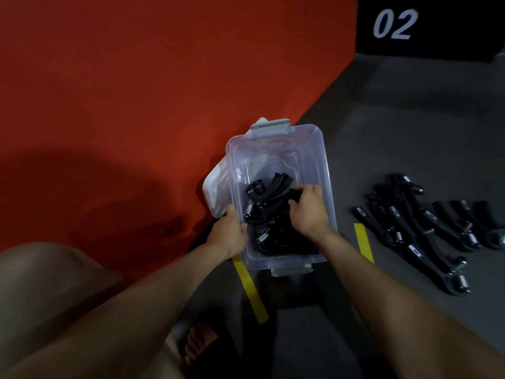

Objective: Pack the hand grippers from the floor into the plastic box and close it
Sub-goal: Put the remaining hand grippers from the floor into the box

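Plastic box (pixel 314 149) stands open on the grey floor (pixel 410 119), hard against the edge of a red mat (pixel 136 91), between two strips of yellow tape (pixel 250 288). Box is clear-walled with grey latches at the far and near ends. Its lid (pixel 217 187) lies off the box, propped at the left side between box and mat.

Right hand (pixel 310 210) reaches inside the box; its fingers (pixel 307 190) curl round the black handle of a hand gripper (pixel 293 193) lying on top of the packed grippers (pixel 266 203). Left hand (pixel 229 233) sits at the near left rim of the box, thumb over the rim and the other fingers wrapped outside the wall, gripping it.

Packed grippers occupy the near half of the box: black curved handles, black adjusting knobs and bright metal coil springs, tangled together. The far half shows bare bottom.

Loose grippers (pixel 420 231) of the same pattern remain on the floor to the right of the box, well apart from both hands, laid roughly side by side with some overlapping. Exact count cannot be told; the rightmost ones are blurred.

Black block marked "02" (pixel 396 24) stands at the far right.
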